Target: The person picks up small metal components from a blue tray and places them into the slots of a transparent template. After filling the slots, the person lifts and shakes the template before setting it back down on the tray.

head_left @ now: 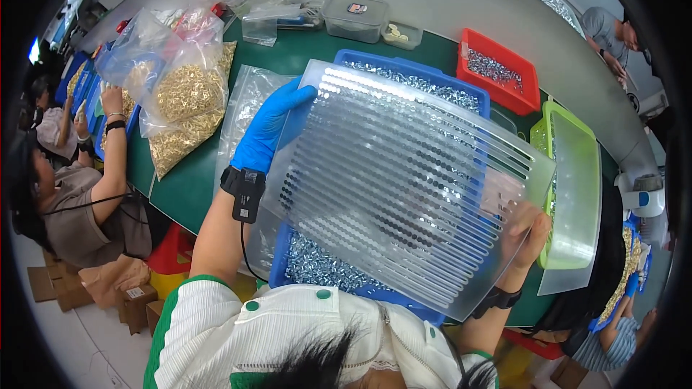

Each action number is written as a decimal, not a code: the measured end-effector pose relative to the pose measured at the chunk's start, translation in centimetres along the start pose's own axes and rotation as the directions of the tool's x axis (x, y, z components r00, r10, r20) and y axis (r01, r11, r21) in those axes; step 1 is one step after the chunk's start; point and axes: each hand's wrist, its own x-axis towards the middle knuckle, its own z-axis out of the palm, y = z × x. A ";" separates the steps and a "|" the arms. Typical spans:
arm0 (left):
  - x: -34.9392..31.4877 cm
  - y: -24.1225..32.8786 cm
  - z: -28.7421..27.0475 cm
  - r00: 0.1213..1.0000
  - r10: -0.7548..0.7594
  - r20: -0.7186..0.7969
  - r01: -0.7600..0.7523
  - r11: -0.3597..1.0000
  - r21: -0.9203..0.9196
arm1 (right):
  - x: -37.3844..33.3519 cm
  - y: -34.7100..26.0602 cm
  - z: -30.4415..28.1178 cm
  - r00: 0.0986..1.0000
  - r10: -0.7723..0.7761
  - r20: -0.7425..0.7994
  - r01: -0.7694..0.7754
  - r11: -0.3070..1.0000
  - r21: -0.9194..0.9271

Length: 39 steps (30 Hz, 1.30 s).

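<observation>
A large translucent slotted plate (pixel 389 180) is held up, tilted, over a blue bin (pixel 277 263). Rows of small shiny metal pieces sit in many of its slots, while the slot ends toward the right look bare. My left hand (pixel 267 122), in a blue glove, grips the plate's upper left edge, thumb on top. On the opposite side, my bare right hand (pixel 530 234) closes on the right edge, its fingers partly seen through the plastic. Loose small silver metal parts (pixel 317 263) fill the bin beneath, partly hidden by the plate.
Right of the bin stand a red bin (pixel 530 75) of silver parts and a green basket (pixel 551 119) with a translucent sheet. Bags of gold-coloured parts (pixel 191 94) lie at left. Clear plastic boxes (pixel 355 18) stand behind. Co-workers sit at left and right.
</observation>
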 end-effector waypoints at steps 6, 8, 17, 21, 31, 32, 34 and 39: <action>-1.4 0.0 0.9 0.998 0.023 -0.053 -0.023 1.000 0.003 | -0.3 0.1 -0.7 1.000 -0.001 0.023 0.000 0.999 0.047; -1.5 -0.2 0.8 0.997 0.033 -0.072 -0.033 0.999 0.006 | -0.4 0.2 -0.6 1.000 -0.019 -0.021 0.020 0.999 0.047; -1.4 -1.0 1.1 0.996 0.088 -0.024 -0.091 0.961 -0.263 | -0.9 0.9 -1.0 1.000 -0.001 -0.031 0.005 0.991 0.135; -1.3 -0.9 1.0 0.995 0.094 0.033 -0.087 0.983 -0.160 | -1.0 1.0 -1.1 1.000 -0.023 0.021 0.020 0.986 0.163; -1.5 -1.7 0.0 0.996 0.007 -0.089 -0.022 0.986 -0.164 | -0.9 1.0 0.2 0.999 -0.016 0.031 0.006 0.958 0.286; -1.6 -1.7 -0.1 0.995 0.009 -0.095 -0.025 0.986 -0.163 | -0.9 1.1 0.2 0.999 -0.011 0.039 -0.001 0.951 0.310; -1.5 -1.8 -0.2 0.995 0.009 -0.101 -0.025 0.986 -0.163 | -0.8 1.2 0.3 0.999 -0.004 0.043 -0.010 0.949 0.316; -1.4 -1.8 0.2 0.990 0.003 -0.138 -0.024 0.988 -0.150 | -0.6 1.1 0.5 0.998 0.011 0.063 -0.032 0.940 0.339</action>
